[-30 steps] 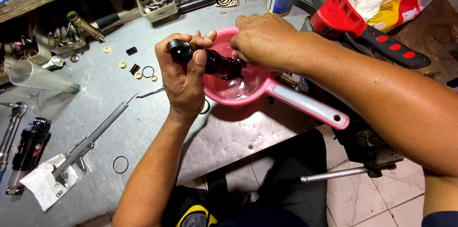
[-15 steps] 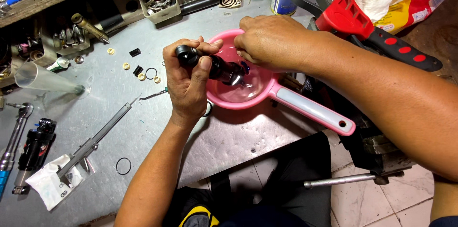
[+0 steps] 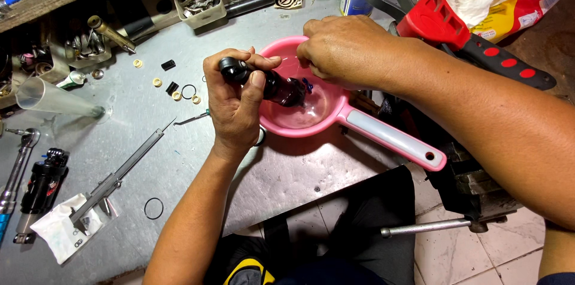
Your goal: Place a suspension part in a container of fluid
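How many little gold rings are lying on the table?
4. One gold ring lies farthest back, one below it, and two, and, sit beside the left hand. More may hide under the hands.

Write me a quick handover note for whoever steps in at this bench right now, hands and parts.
Left hand: closed around a black shock body, held tilted over the pink bowl.
Right hand: fingers at the shock's far end above the bowl; whether it grips anything there is hidden.
Bowl: on the grey bench, a little clear liquid inside, handle toward the bench edge.
Nearby: caliper, O-ring, small rings and spacers, second shock at far left, clear tube.
Done: shock is out and over the bowl.
Left: loose small parts are not yet fitted.
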